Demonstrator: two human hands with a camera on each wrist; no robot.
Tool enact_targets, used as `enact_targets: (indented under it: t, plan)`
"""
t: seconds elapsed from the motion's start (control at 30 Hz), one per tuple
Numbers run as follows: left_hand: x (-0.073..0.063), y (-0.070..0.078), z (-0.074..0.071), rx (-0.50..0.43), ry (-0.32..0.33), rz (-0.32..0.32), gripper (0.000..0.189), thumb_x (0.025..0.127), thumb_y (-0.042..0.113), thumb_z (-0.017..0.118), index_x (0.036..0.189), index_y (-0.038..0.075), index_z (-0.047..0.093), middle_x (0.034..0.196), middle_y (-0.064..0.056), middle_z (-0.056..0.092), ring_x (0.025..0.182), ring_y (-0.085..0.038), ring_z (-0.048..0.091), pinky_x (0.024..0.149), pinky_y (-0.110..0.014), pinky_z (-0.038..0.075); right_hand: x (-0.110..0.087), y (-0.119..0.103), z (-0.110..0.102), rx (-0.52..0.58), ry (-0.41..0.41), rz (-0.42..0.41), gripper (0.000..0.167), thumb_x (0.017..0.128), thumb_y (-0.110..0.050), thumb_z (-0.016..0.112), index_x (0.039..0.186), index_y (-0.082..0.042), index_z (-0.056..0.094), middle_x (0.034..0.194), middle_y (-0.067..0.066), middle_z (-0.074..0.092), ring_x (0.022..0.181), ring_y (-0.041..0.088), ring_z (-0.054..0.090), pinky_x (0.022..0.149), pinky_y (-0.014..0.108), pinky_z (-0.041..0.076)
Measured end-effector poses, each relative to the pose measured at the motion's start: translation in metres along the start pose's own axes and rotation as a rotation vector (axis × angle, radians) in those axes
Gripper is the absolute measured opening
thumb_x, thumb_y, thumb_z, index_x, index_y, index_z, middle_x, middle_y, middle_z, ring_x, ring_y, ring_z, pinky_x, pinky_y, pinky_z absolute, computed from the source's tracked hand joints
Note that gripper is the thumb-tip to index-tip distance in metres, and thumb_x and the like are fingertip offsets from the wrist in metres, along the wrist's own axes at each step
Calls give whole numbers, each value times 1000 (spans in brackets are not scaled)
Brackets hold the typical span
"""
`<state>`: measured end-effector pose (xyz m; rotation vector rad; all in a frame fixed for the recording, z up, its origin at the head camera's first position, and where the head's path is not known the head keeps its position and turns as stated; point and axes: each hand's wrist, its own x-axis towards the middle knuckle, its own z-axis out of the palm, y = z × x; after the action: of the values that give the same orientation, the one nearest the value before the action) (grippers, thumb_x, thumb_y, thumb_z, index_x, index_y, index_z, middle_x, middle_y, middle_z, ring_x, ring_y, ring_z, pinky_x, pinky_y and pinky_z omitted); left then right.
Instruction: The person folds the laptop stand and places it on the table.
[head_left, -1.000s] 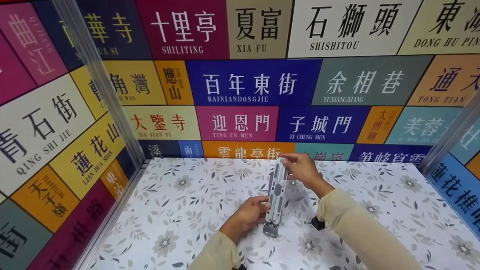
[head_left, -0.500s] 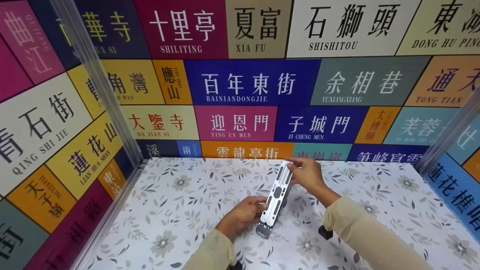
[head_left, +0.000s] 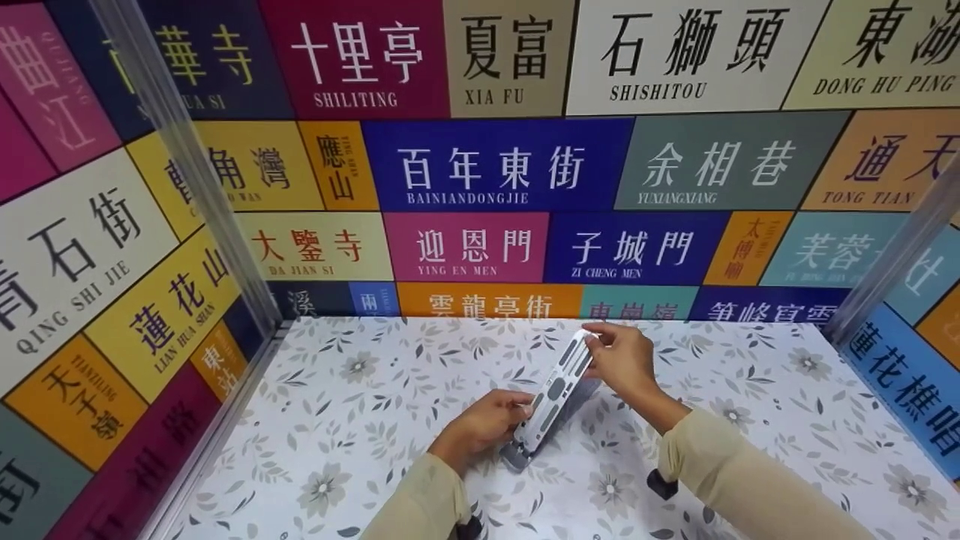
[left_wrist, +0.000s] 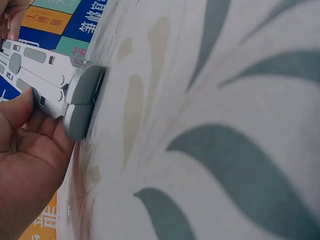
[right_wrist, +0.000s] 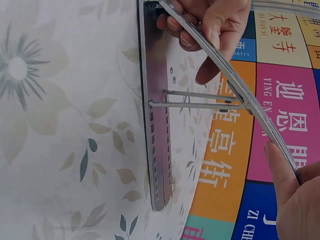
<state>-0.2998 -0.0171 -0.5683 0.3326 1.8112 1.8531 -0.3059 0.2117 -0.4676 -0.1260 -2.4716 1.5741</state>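
Note:
A silver folding laptop stand [head_left: 556, 388] with grey pads stands slantwise over the table, its far end leaning right. In the right wrist view its notched base bar [right_wrist: 159, 150] lies along the tabletop, while the upper arm [right_wrist: 225, 65] rises from it at an angle on thin struts [right_wrist: 200, 105]. My left hand [head_left: 486, 421] holds the near, hinged end, thumb on top, beside the grey end hooks [left_wrist: 82, 102]. My right hand [head_left: 624, 360] pinches the raised far end between thumb and fingers. The base is mostly hidden in the head view.
A white table [head_left: 360, 420] with a grey floral cover spreads beneath the hands. Behind it stands a wall of coloured sign panels [head_left: 495, 165]. Clear upright strips [head_left: 217, 165] mark the left corner, with another [head_left: 892, 255] on the right.
The stand's far end has swung rightward and a little nearer, together with my right hand. The stand now leans more to the right, while my left hand keeps its hold and has shifted slightly left.

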Motion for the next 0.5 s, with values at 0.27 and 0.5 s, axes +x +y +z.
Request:
enact_targets:
  t: [0.27, 0.5]
  plan:
    - [2, 0, -4, 42, -32, 124, 32, 100, 1, 57, 71, 7, 47, 64, 5, 36, 58, -11, 32, 55, -24, 27, -9, 4, -2, -16, 45, -31, 29, 98, -8, 63, 125, -5, 72, 94, 18, 66, 62, 24, 74, 54, 30, 60]
    - [3, 0, -3, 72, 12, 118, 22, 100, 3, 59, 78, 4, 58, 64, 6, 41, 60, -10, 37, 55, -24, 30, -11, 4, -4, 0, 41, -14, 29, 99, -9, 63, 126, -5, 72, 96, 18, 65, 62, 22, 74, 55, 31, 60]
